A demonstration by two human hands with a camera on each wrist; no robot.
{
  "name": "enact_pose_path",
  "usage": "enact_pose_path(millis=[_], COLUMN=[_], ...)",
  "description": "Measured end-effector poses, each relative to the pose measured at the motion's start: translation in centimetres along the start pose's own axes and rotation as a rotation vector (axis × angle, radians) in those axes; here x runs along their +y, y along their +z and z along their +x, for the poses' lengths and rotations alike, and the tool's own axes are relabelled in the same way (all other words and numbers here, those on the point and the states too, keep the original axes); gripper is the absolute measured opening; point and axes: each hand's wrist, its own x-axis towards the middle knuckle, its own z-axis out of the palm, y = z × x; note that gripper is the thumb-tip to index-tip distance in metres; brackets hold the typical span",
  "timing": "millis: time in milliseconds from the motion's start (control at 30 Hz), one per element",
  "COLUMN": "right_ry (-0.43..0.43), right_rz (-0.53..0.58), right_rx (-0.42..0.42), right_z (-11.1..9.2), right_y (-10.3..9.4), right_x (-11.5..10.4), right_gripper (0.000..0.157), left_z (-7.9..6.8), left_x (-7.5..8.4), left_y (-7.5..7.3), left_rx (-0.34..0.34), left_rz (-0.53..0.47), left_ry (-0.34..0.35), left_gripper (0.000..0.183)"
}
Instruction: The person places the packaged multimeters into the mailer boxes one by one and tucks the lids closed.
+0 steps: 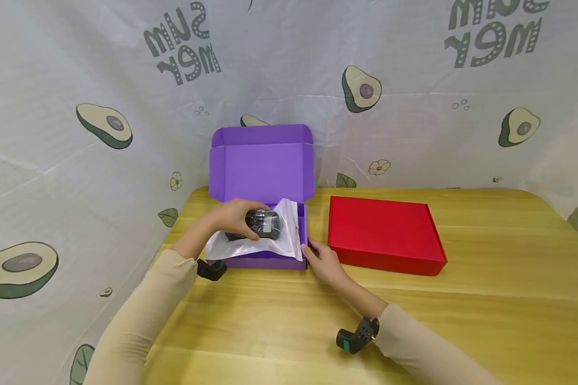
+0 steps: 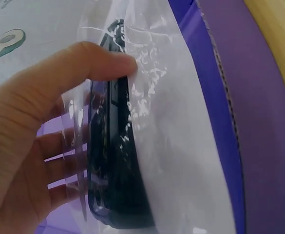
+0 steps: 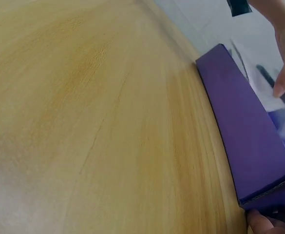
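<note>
An open purple box (image 1: pixel 265 263) lies on the table with its lid (image 1: pixel 265 171) raised at the back. My left hand (image 1: pixel 238 216) grips a dark, rounded object (image 2: pixel 115 161) inside a clear-fronted, white-backed plastic bag (image 2: pixel 181 146). Its thumb lies across the near side and the other fingers are around the far side. The bag overlaps the box's opening in the head view, and what the dark object is cannot be told. At the box's front right corner, my right hand (image 1: pixel 325 262) holds the side wall; its fingers (image 3: pixel 259 223) show at that corner in the right wrist view.
A closed red box (image 1: pixel 385 230) lies to the right of the purple one, near my right hand. Both stand on a yellowish wooden table (image 1: pixel 270 321). A white curtain (image 1: pixel 279 64) printed with avocados hangs behind and along the left side.
</note>
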Motion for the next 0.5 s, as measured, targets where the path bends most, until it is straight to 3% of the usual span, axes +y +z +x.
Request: enact_pose_path(millis=[267, 500], right_ry=[0.002, 0.002], right_rz=[0.022, 0.025], right_rx=[-0.020, -0.002], right_z=[0.0, 0.0], right_y=[0.1, 0.1], right_x=[0.0, -0.1], right_gripper=[0.049, 0.049], left_z=[1.7, 2.3], left_x=[-0.8, -0.6], left_y=[1.3, 1.7], left_rx=[-0.070, -0.119], left_rz=[0.006, 0.049], left_ry=[-0.038, -0.066], left_gripper=[0.074, 0.067])
